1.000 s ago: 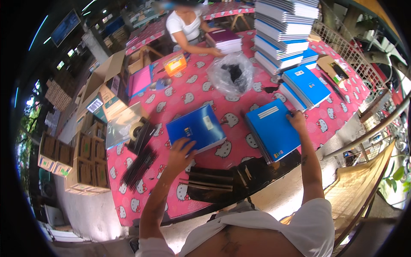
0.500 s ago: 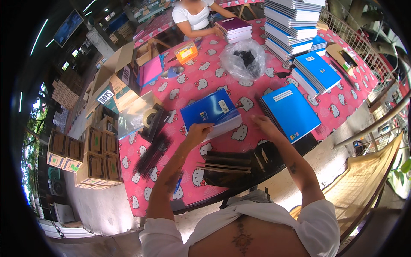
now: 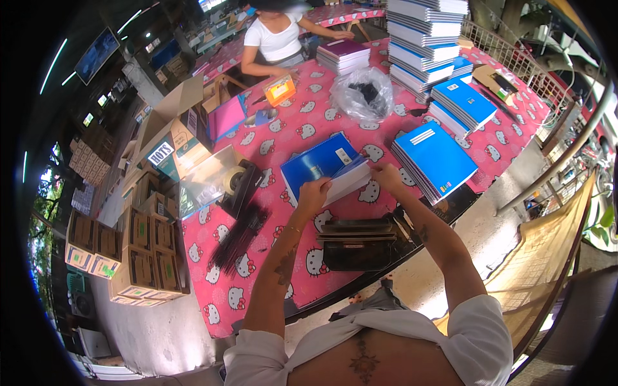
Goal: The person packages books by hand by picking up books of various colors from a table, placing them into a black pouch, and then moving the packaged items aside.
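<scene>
Straight off at twelve o'clock from left hand (image 3: 314, 195), and between nine and ten from right hand (image 3: 386, 175): thick dark-blue notebook (image 3: 315, 157), flat on pink cat-print tablecloth (image 3: 290, 132), aligned lengthwise from eight o'clock to two. Nearer to left hand, nearly closed there in a pinch at the long near edge, apparently on the cover; right hand curled almost shut at the three-o'clock corner. Cannot tell about any sheet or cover caught in the right fingers. Smooth, glossy cover; dense block of white page edges beneath. Between two and three o'clock from right hand, well squared: bright-blue spiral notebooks (image 3: 434, 157), coil-bound in wire. Toward one o'clock, crumpled clear plastic bag (image 3: 364, 96); toward nine, black tape dispenser (image 3: 246, 186), hard and angular.
</scene>
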{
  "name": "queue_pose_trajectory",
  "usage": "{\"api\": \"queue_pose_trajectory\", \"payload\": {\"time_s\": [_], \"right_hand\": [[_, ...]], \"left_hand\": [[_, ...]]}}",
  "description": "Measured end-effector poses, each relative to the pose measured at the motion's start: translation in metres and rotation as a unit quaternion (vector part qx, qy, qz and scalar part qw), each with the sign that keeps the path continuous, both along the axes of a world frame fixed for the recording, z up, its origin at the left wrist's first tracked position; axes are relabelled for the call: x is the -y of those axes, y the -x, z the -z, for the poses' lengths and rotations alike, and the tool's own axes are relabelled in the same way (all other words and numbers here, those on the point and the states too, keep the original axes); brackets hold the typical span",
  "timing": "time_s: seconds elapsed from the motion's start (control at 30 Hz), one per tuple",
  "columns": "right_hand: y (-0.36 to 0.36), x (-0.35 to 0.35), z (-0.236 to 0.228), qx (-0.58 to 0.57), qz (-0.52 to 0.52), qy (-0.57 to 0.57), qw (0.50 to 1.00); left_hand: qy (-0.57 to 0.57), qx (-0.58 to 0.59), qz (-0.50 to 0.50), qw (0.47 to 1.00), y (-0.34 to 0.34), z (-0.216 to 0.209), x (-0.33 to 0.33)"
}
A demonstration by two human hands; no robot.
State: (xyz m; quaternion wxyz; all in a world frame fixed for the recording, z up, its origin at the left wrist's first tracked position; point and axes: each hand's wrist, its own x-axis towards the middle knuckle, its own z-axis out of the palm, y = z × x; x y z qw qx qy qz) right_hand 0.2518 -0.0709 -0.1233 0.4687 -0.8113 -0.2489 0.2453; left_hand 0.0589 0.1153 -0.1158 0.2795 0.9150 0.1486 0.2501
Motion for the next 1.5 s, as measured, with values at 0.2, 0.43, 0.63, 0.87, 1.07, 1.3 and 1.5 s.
{"api": "queue_pose_trajectory", "payload": {"time_s": [0.2,0.43,0.63,0.87,1.07,1.3,1.5], "right_hand": [[0.012,-0.02,0.002,0.348,-0.004,0.016,0.937],[-0.027,-0.056,-0.025,-0.447,0.03,-0.189,0.874],[0.041,-0.058,-0.107,-0.034,-0.165,-0.201,0.965],[0.084,0.118,-0.109,-0.079,-0.125,-0.389,0.909],[0.1,0.192,-0.03,-0.045,-0.046,-0.334,0.94],[0.117,0.199,-0.015,-0.055,-0.02,-0.36,0.931],[0.126,0.19,0.017,-0.143,-0.009,-0.369,0.918]], "left_hand": [[0.037,0.015,-0.016,0.999,0.005,0.005,-0.008],[0.05,0.032,0.004,0.998,0.006,0.009,0.001],[0.164,0.254,-0.127,0.945,0.049,0.0,-0.042],[0.627,0.251,0.172,0.717,0.076,-0.123,0.001],[0.379,0.122,0.199,0.895,0.087,-0.136,0.086],[0.364,0.068,0.203,0.907,0.101,-0.145,0.095],[0.313,0.071,0.208,0.924,0.107,-0.136,0.095]]}}
